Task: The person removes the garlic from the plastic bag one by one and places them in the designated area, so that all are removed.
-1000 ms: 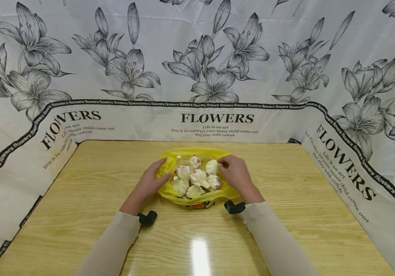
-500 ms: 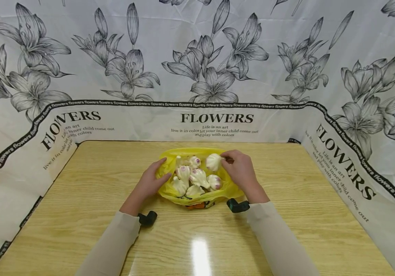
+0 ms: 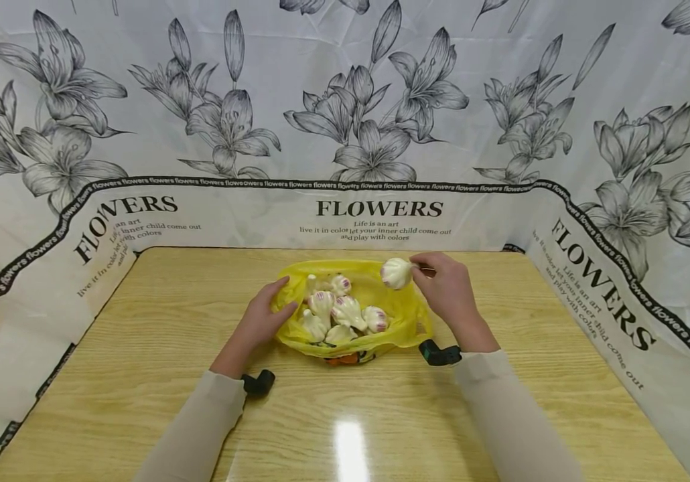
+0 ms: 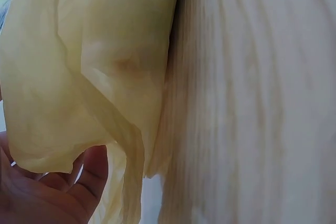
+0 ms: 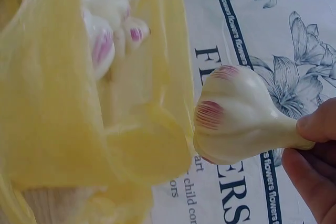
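A yellow plastic bag (image 3: 297, 341) lies on the table with its mouth spread, and several garlic bulbs (image 3: 347, 311) rest inside. My left hand (image 3: 263, 312) holds the bag's left rim; in the left wrist view its fingers (image 4: 94, 169) curl at the film's edge, which partly hides them. Above the bag's right rim, my right hand (image 3: 450, 288) pinches one garlic bulb (image 3: 396, 274) by its stem. The right wrist view shows this bulb (image 5: 236, 116) with purple streaks, its stem between thumb and fingertips, apart from the bag.
The wooden table (image 3: 158, 321) stretches around the bag on all sides. A white cloth (image 3: 248, 221) printed with flowers and lettering stands along the back and both sides. Dark wrist-worn devices (image 3: 439, 353) sit at both wrists.
My right hand has lifted the pinched garlic bulb from among the others and carried it up and to the right, over the bag's rim. The left hand stays at the left rim.
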A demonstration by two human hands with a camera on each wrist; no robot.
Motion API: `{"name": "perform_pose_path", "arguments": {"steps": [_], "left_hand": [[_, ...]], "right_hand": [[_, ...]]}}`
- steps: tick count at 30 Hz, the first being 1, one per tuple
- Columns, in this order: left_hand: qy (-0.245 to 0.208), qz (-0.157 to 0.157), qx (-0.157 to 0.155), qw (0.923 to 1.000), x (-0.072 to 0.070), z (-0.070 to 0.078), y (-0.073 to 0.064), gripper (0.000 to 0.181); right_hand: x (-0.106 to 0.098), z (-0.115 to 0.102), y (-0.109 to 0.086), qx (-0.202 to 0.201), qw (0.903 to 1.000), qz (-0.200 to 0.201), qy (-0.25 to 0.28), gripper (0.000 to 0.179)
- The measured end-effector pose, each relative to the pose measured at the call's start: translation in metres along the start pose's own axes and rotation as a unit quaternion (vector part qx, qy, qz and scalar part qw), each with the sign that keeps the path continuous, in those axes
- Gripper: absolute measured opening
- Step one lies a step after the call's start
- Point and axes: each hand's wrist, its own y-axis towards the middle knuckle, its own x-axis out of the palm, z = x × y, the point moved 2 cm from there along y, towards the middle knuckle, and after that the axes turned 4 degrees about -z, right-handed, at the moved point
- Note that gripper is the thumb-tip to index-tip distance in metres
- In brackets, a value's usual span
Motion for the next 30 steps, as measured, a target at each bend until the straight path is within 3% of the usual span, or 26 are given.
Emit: {"name": "perform_pose_path", "arguments": {"steps": [13,21,30], "left_hand": [[-0.002,0.005,-0.012,0.9999,0.003,0.0,0.001,0.063],[0.004,0.01,-0.01,0.9999,0.001,-0.004,-0.001,0.062],[0.002,0.011,-0.012,0.9999,0.001,-0.004,0.0,0.061]], "right_hand": [[-0.023,0.036,-0.006,0.001,0.9987,0.025,-0.044,0.021],[-0.024,0.053,-0.011,0.034,0.9979,0.005,-0.054,0.024],[-0.024,0.073,-0.017,0.054,0.992,-0.037,-0.108,0.026]]}}
